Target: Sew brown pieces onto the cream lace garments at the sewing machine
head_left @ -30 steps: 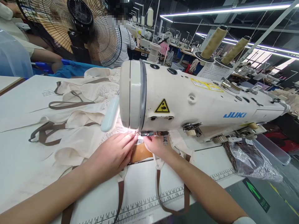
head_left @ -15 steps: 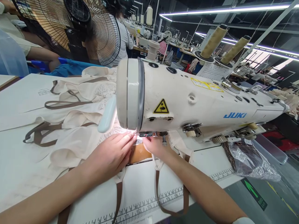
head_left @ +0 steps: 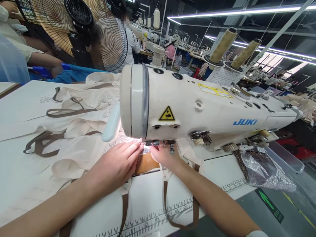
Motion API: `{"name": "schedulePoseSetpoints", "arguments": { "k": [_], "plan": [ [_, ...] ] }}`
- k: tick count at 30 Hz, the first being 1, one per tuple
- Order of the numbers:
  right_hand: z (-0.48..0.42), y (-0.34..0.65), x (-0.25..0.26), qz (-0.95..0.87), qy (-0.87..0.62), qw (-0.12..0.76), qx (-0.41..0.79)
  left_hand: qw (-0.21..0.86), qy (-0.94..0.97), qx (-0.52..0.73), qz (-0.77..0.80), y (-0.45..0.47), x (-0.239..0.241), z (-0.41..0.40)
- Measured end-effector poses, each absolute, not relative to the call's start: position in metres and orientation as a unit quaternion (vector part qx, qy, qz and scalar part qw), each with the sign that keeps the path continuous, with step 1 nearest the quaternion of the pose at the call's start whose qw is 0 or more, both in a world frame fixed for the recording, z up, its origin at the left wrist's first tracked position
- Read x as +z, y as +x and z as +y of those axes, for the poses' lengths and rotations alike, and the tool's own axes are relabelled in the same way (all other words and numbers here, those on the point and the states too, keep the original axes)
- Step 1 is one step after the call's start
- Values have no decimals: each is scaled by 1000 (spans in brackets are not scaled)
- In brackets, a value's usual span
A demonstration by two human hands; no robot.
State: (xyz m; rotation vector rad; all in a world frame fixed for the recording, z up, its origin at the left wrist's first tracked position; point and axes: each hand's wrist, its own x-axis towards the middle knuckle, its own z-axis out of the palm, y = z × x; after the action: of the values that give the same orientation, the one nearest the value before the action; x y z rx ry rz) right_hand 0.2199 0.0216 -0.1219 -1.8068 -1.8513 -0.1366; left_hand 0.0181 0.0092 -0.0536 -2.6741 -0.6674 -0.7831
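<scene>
A cream lace-trimmed garment lies under the head of the white sewing machine, in the glow of its lamp. My left hand rests on the cloth at the left of the needle area, fingers stretched out flat and close together. On the other side, my right hand reaches under the machine head beside the presser area; its thumb side shows, but most of its fingers are hidden. Brown straps hang from the cloth toward the table's front edge. The needle itself is hidden by the head.
More cream garments with brown straps are heaped on the left of the white table. A printed ruler runs along the front edge. A plastic-wrapped bundle sits at right. Behind stand a fan, thread cones and a seated person.
The view has shifted slightly, so the machine appears a little further left. Both hands keep their places at the cloth, with no clear movement of the garment.
</scene>
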Motion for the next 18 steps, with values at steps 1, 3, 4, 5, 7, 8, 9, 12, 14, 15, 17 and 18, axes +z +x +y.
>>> {"name": "schedulePoseSetpoints", "arguments": {
  "k": [1, 3, 4, 5, 7, 8, 9, 12, 14, 15, 17, 18],
  "plan": [
    [22, 220, -122, -688, -670, 274, -55, 140, -924, -270, -231, 18, -53, 9],
    [22, 220, -122, -692, -666, 272, -58, 147, -923, -271, -229, 18, -53, 9],
    [23, 221, -122, -694, -665, 269, -59, 150, -923, -273, -228, 18, -53, 9],
    [23, 221, -122, -694, -667, 265, -58, 151, -922, -275, -227, 18, -54, 9],
    [23, 221, -122, -693, -670, 258, -57, 152, -922, -273, -228, 19, -54, 9],
    [23, 221, -122, -694, -670, 257, -56, 155, -922, -271, -229, 19, -54, 9],
    [22, 221, -122, -694, -670, 258, -56, 158, -922, -267, -231, 19, -54, 9],
    [22, 221, -120, -693, -670, 260, -59, 157, -921, -266, -237, 19, -56, 9],
    [21, 222, -119, -694, -670, 257, -59, 149, -922, -270, -235, 19, -56, 9],
    [21, 222, -118, -695, -670, 254, -57, 147, -922, -272, -233, 19, -56, 9],
    [21, 222, -115, -697, -670, 251, -51, 152, -922, -271, -230, 20, -56, 9],
    [21, 222, -114, -696, -671, 252, -51, 157, -922, -271, -228, 20, -55, 9]
  ]
}}
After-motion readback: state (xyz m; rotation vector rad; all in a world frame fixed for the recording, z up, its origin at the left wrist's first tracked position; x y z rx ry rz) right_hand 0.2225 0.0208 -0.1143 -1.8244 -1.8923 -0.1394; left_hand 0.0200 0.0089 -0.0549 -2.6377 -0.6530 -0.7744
